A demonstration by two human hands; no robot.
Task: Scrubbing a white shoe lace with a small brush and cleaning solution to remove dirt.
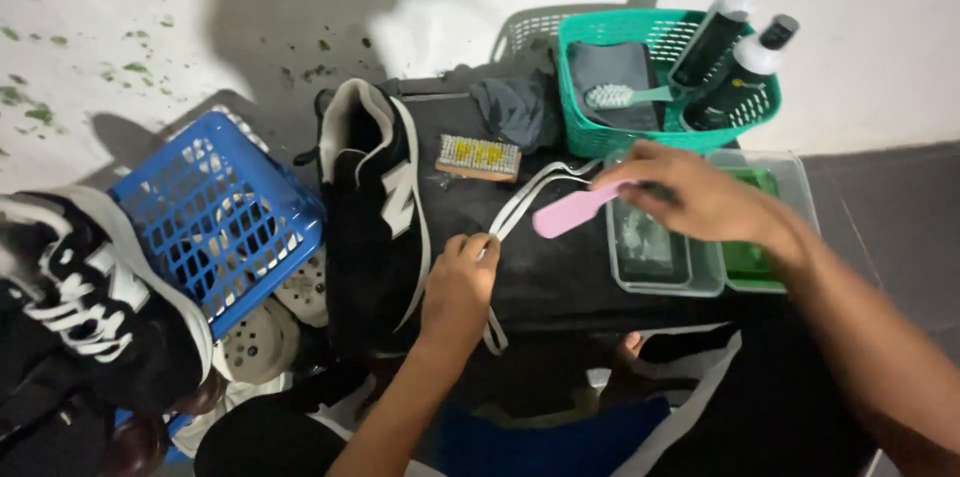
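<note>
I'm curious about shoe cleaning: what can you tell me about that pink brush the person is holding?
The pink brush has a flat, smooth, plastic-looking handle with a rounded end pointing left. The right hand holds its other end, hiding the head, so no bristles show. It is held nearly level, slightly tilted, above the dark work surface, at the left edge of a clear plastic tub, close to a white shoelace.

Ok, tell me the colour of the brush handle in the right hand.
Pink brush handle, in the head view.
</note>
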